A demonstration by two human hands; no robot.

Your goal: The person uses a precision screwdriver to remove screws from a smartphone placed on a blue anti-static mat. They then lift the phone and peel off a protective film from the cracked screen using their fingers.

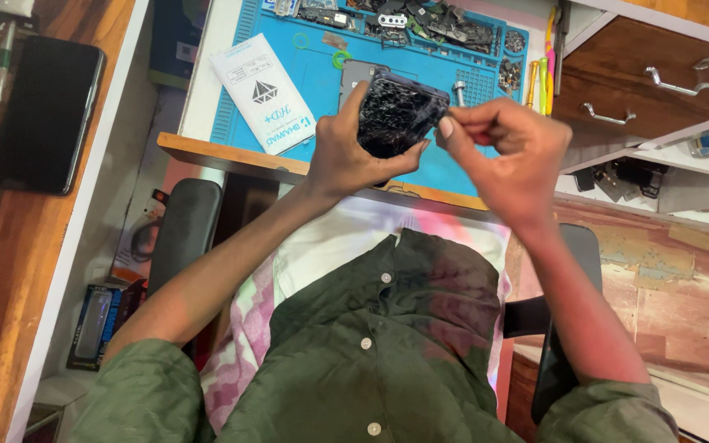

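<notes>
A dark phone with a badly cracked glass face [398, 111] is held up above the front edge of the blue work mat [322, 74]. My left hand [346, 152] grips it from the left and below, fingers wrapped round its edge. My right hand [506, 148] pinches the phone's right edge with thumb and fingertips. Whether a tool is in that pinch I cannot tell. A grey flat part [353, 75] lies on the mat just behind the phone.
A white flat packet [263, 92] lies on the mat's left. Small parts and screws [445, 25] fill the mat's far side. Coloured pry tools [543, 66] sit at its right edge. Brown drawers [658, 74] stand right. Another dark phone [43, 111] lies on the wooden top at left.
</notes>
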